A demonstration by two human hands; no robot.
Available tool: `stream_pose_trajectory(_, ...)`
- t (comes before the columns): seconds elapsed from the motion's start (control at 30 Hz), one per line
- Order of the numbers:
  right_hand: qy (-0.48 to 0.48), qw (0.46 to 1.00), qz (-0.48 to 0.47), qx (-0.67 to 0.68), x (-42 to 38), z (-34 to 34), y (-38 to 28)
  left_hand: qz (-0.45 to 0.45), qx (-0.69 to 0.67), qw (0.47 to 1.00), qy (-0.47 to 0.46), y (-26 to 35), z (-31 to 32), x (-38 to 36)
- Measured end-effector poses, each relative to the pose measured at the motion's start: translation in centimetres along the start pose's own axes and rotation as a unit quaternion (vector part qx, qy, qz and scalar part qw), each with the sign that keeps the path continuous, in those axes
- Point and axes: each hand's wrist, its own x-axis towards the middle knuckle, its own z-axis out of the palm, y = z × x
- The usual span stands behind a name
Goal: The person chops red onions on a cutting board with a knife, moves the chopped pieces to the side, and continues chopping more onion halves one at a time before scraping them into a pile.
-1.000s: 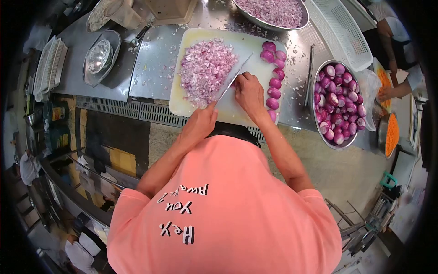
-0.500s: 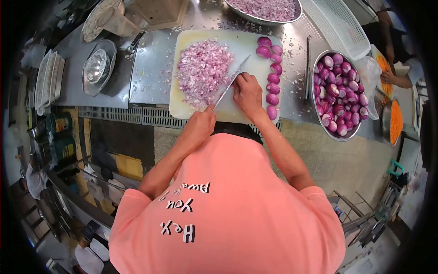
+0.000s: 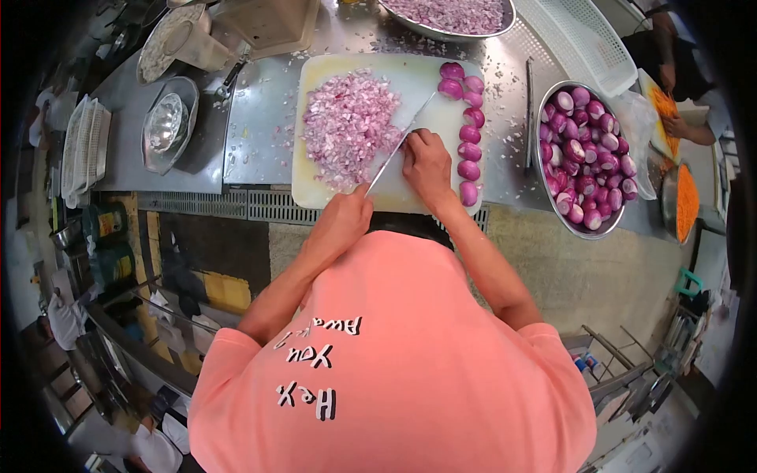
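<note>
My left hand (image 3: 341, 217) is wrapped round the handle of a knife (image 3: 400, 142), whose blade slants up and right over the white cutting board (image 3: 422, 71). My right hand (image 3: 428, 168) is close beside the blade, with its fingers curled together; whatever lies under the fingertips is hidden. A heap of chopped onion (image 3: 351, 126) covers the left part of the board, reaching the blade. Peeled purple onion pieces (image 3: 469, 151) stand in a column along the board's right edge.
A metal bowl (image 3: 584, 236) of peeled onions is at the right. Another bowl (image 3: 449, 34) holds chopped onion behind the board. A white basket (image 3: 603, 67) lies at the back right. Beyond it, a co-worker's hand (image 3: 676, 126) is by shredded orange food (image 3: 661, 106). Trays (image 3: 87, 150) stand left.
The view has shifted slightly, moving the board and bowls a little to the left. Both hands and the knife keep nearly the same pose.
</note>
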Motion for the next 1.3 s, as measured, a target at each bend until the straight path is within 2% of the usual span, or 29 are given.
stream_pose_trajectory(0.1, 0.009, 1.0, 0.003, 0.011, 0.1, 0.3, -0.2, -0.005, -0.018, 0.999, 0.027, 0.8, 0.1, -0.9)
stream_pose_trajectory(0.17, 0.01, 1.0, 0.01, 0.018, -0.2, 0.2, -0.3, 0.005, -0.001, 1.0, 0.018, -1.0, 0.9, 0.1)
stream_pose_trajectory(0.23, 0.011, 1.0, 0.011, 0.015, -0.3, 0.4, 0.2, 0.023, 0.01, 1.0, 0.009, -0.1, 0.6, 0.3)
stream_pose_trajectory(0.33, 0.015, 1.0, 0.012, 0.016, -0.4, 0.3, 0.2, -0.005, 0.003, 0.999, 0.031, 0.5, 0.2, -0.4)
stream_pose_trajectory(0.4, 0.017, 1.0, 0.019, 0.016, -0.7, 0.5, 0.0, 0.032, 0.022, 0.999, 0.038, -0.4, 0.9, 0.4)
stream_pose_trajectory(0.53, 0.02, 0.999, 0.022, 0.028, -1.0, 0.2, 0.3, -0.004, 0.013, 1.0, -0.006, 1.0, -0.1, -0.3)
stream_pose_trajectory(0.6, 0.027, 0.998, 0.028, 0.042, -0.7, 0.5, 0.2, 0.012, 0.012, 1.0, 0.018, 0.1, 0.6, -0.3)
stream_pose_trajectory(0.73, 0.027, 0.998, 0.022, 0.044, -1.0, 0.2, 0.5, 0.02, 0.03, 0.999, -0.014, 0.0, 0.5, 0.2)
stream_pose_trajectory(0.83, 0.028, 0.998, 0.025, 0.052, -0.9, 0.5, 0.6, 0.012, 0.013, 1.0, 0.022, 0.2, 0.3, -0.1)
stream_pose_trajectory(0.87, 0.025, 0.998, 0.029, 0.046, -1.2, 0.5, 0.6, 0.028, 0.025, 0.999, 0.023, -1.2, 1.1, 0.6)
stream_pose_trajectory(0.93, 0.025, 0.998, 0.034, 0.05, -1.3, 0.5, 0.5, 0.048, 0.033, 0.998, 0.023, 0.1, 0.5, 0.7)
stream_pose_trajectory(1.03, 0.022, 0.997, 0.042, 0.06, -1.6, 0.1, 0.6, 0.009, 0.002, 1.0, 0.0, 1.0, -0.1, 0.0)
stream_pose_trajectory(1.1, 0.024, 0.996, 0.049, 0.068, -1.5, 0.4, 0.5, 0.053, 0.013, 0.998, 0.033, 0.0, 0.9, 0.4)
stream_pose_trajectory(1.23, 0.023, 0.997, 0.046, 0.065, -2.0, 0.3, 1.1, 0.025, 0.008, 1.0, -0.013, 1.2, 0.0, 0.1)
stream_pose_trajectory(1.3, 0.029, 0.996, 0.05, 0.073, -1.6, 0.6, 1.0, 0.028, 0.012, 0.999, 0.021, 1.1, 0.3, -0.4)
